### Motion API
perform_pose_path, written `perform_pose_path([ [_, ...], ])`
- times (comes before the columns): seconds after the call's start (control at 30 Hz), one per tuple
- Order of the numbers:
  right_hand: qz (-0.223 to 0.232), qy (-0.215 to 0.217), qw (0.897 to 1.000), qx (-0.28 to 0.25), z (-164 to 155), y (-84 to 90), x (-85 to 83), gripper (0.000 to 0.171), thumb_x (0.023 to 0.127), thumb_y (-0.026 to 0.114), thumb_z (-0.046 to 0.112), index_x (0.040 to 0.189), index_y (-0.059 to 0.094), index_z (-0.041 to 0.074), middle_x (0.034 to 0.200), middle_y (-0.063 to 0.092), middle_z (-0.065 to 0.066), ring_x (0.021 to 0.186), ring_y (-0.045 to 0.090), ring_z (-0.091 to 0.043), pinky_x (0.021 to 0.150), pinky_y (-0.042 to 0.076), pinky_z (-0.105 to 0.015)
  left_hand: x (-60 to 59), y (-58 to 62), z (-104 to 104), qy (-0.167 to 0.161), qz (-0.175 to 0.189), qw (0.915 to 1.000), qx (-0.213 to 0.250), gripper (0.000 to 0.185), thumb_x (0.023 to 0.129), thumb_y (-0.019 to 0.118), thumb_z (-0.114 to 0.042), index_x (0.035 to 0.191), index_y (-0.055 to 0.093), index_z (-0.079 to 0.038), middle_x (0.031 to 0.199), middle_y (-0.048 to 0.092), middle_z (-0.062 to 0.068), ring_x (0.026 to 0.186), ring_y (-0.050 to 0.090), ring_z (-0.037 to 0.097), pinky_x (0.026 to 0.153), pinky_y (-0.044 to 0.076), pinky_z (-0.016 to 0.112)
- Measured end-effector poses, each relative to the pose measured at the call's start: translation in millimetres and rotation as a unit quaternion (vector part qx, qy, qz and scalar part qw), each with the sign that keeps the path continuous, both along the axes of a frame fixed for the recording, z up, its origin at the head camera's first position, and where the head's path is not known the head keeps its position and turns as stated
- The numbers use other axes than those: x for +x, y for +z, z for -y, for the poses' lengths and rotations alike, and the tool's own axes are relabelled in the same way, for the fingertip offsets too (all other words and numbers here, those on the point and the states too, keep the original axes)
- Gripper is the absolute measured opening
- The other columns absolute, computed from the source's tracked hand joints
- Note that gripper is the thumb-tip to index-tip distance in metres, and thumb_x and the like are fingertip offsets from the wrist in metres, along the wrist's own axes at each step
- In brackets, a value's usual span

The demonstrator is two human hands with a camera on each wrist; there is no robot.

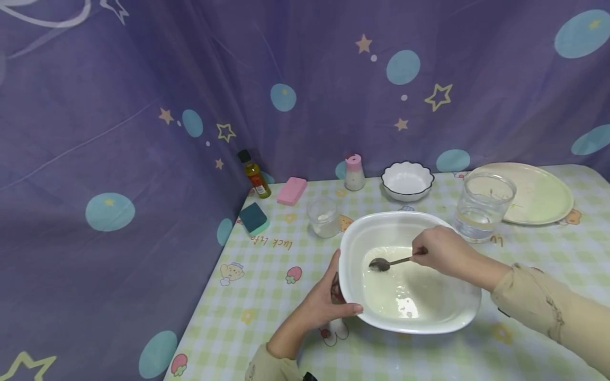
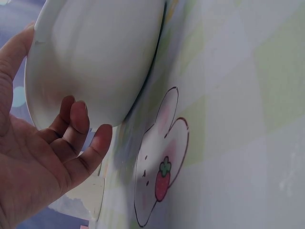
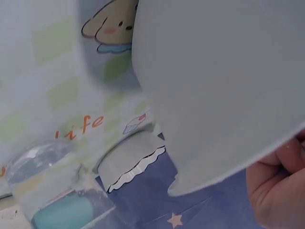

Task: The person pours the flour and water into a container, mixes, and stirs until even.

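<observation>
A large white bowl (image 1: 352, 248) with pale milky liquid in it stands on the checked tablecloth (image 1: 267, 280). My left hand (image 1: 329, 301) grips its near left rim, thumb on top and fingers underneath; in the left wrist view those fingers (image 2: 78, 138) curl under the bowl (image 2: 95, 57). My right hand (image 1: 440, 251) pinches the handle of a metal spoon (image 1: 388, 262) whose head lies in the liquid. In the right wrist view only the bowl's outside wall (image 3: 224, 86) and part of my right hand (image 3: 281, 191) show.
Behind the bowl stand a small glass (image 1: 324, 216), a big glass with water (image 1: 483, 205), a scalloped white bowl (image 1: 407, 181), a pink-capped shaker (image 1: 355, 172), an oil bottle (image 1: 255, 175), pink (image 1: 292, 191) and green (image 1: 253, 218) sponges and a pale plate (image 1: 538, 191). A purple curtain (image 1: 119, 159) hangs close behind and left.
</observation>
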State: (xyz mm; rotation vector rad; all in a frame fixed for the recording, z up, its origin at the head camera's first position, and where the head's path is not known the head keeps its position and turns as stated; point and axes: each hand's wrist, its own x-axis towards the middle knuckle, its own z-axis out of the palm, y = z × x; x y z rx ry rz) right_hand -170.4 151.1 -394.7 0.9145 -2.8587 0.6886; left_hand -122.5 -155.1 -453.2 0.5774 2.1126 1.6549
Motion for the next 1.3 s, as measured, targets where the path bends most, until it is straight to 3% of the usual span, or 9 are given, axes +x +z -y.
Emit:
perform_pose_path([
  [0.33,0.019,-0.04,0.998,0.036,-23.3,9.0,-4.2,0.027,0.078,0.078,0.011,0.059,0.061,0.02,0.055,0.048,0.013,0.053,0.04,-0.008,0.052,0.035,-0.027,0.7,3.7,-1.0,-0.005,0.003,1.0,0.006,0.117,0.081,0.08,-0.015,0.155,-0.008,-0.035,0.122,0.059,0.022,0.088,0.065,0.017,0.083,0.054,0.037],
  [0.53,0.026,-0.047,0.996,0.066,-39.2,19.0,-1.8,0.03,0.078,0.076,0.01,0.058,0.058,0.021,0.056,0.046,0.012,0.054,0.039,-0.009,0.052,0.034,-0.028,6.8,25.0,-4.6,-0.011,0.01,0.9997,0.019,0.116,0.082,0.079,-0.012,0.157,-0.009,-0.021,0.121,0.057,0.028,0.087,0.064,0.016,0.083,0.054,0.039],
  [0.63,0.026,-0.041,0.996,0.078,-45.7,22.9,-0.6,0.031,0.077,0.076,0.009,0.057,0.056,0.022,0.055,0.045,0.012,0.054,0.038,-0.009,0.054,0.034,-0.029,8.0,29.4,-5.3,-0.013,0.012,0.9997,0.015,0.116,0.082,0.079,-0.012,0.156,-0.01,-0.02,0.122,0.057,0.028,0.087,0.064,0.015,0.084,0.054,0.04],
  [0.73,0.034,-0.033,0.995,0.088,-51.4,26.1,0.8,0.031,0.076,0.077,0.009,0.057,0.057,0.023,0.055,0.046,0.013,0.054,0.039,-0.008,0.055,0.035,-0.028,7.7,27.8,-4.8,-0.014,0.011,0.9997,0.018,0.116,0.082,0.079,-0.012,0.156,-0.01,-0.02,0.121,0.057,0.029,0.087,0.064,0.015,0.084,0.054,0.039],
  [0.97,0.098,-0.007,0.991,0.093,-59.6,33.6,5.4,0.027,0.074,0.076,0.009,0.058,0.06,0.024,0.054,0.049,0.014,0.054,0.043,-0.005,0.052,0.037,-0.023,0.1,3.6,-1.2,-0.004,0.001,1.0,0.003,0.118,0.081,0.081,-0.015,0.155,-0.009,-0.033,0.12,0.06,0.023,0.086,0.064,0.016,0.082,0.054,0.035],
  [1.1,0.145,0.008,0.985,0.088,-59.2,36.3,8.4,0.025,0.073,0.074,0.007,0.058,0.061,0.023,0.053,0.05,0.013,0.052,0.044,-0.005,0.05,0.037,-0.022,-0.5,0.6,-0.4,-0.003,-0.004,1.0,0.0,0.116,0.081,0.081,-0.018,0.154,-0.006,-0.04,0.119,0.062,0.02,0.087,0.065,0.018,0.082,0.055,0.035],
  [1.3,0.215,0.037,0.973,0.07,-52.1,35.4,13.7,0.023,0.074,0.076,0.007,0.061,0.064,0.022,0.054,0.054,0.012,0.051,0.05,-0.005,0.049,0.042,-0.022,0.4,1.3,-0.3,-0.003,-0.002,1.0,0.001,0.115,0.081,0.081,-0.018,0.154,-0.006,-0.039,0.119,0.062,0.019,0.088,0.065,0.019,0.082,0.055,0.035],
])
